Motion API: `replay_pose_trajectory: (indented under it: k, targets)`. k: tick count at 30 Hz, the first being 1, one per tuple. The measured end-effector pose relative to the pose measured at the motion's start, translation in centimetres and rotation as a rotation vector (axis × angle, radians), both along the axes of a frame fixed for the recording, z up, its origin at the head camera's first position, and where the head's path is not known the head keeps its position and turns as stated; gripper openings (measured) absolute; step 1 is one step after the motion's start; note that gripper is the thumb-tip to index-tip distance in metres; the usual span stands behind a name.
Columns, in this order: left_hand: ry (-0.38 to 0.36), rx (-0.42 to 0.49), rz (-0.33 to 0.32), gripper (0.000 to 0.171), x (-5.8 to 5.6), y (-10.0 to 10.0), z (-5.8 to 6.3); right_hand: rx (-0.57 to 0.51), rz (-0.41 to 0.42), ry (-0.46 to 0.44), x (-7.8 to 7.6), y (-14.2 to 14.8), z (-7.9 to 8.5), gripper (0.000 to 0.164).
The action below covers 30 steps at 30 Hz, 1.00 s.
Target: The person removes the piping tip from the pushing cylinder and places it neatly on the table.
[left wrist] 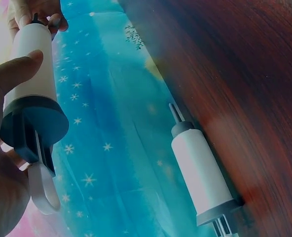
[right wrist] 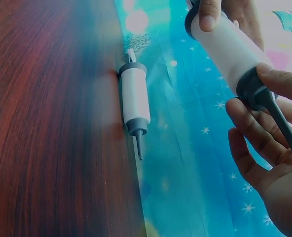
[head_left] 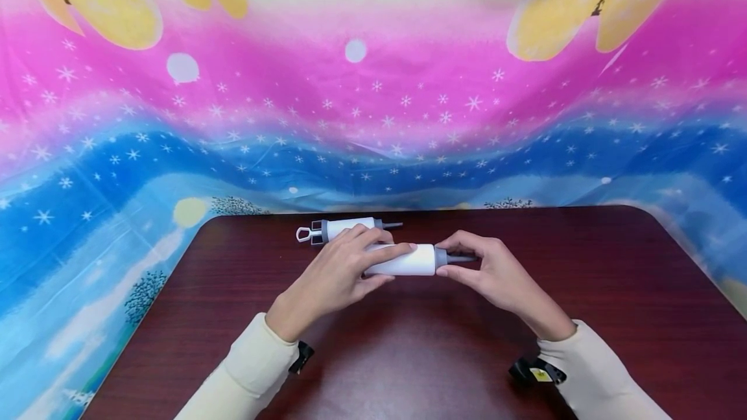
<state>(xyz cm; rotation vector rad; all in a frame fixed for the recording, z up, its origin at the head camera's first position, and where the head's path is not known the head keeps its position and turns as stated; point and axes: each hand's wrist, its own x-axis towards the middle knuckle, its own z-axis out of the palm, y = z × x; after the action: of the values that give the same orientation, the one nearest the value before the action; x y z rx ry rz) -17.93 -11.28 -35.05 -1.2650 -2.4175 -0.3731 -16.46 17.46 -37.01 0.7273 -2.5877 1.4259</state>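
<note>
You held a white syringe with a grey nozzle between both hands, over the table.
Nearest, your cream sleeves (head_left: 245, 368) reached in, a black device (head_left: 537, 371) at each wrist. Your left hand (head_left: 338, 271) gripped the white barrel of the syringe (head_left: 423, 261), its looped plunger handle (left wrist: 45, 195) sticking out behind that hand. Your right hand (head_left: 498, 274) pinched the grey nozzle cap (head_left: 441, 258), the slim tip pointing towards your right palm. Just beyond, a second white syringe (head_left: 350, 227) lay on the table (head_left: 408, 355) near its far edge, nozzle also to your right. Behind hung a pink-and-blue snowflake cloth (head_left: 373, 122).
</note>
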Motion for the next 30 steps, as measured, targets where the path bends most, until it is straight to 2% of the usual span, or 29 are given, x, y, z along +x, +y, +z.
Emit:
replay_pose_trajectory:
  k: [6, 9, 18, 26, 30]
  targets:
    - [-0.058, 0.007, -0.007, 0.057, 0.13, -0.05, 0.12, 0.008, 0.014, 0.044, 0.07, 0.04, -0.06, 0.028]
    - [-0.089, 0.018, -0.012, 0.057, 0.18, -0.11, 0.10, 0.023, 0.008, 0.090, 0.04, -0.03, -0.05, 0.031]
    - [-0.155, 0.026, -0.013, 0.057, 0.12, -0.20, 0.12, 0.055, -0.014, 0.145, 0.05, -0.14, -0.22, 0.034]
    - [-0.247, 0.020, -0.003, 0.057, 0.11, -0.29, 0.25, 0.058, 0.016, 0.286, 0.24, -0.27, -0.50, 0.038]
    - [-0.298, 0.025, -0.010, 0.057, 0.13, -0.36, 0.36, 0.052, 0.031, 0.327, 0.50, -0.45, -0.47, 0.040]
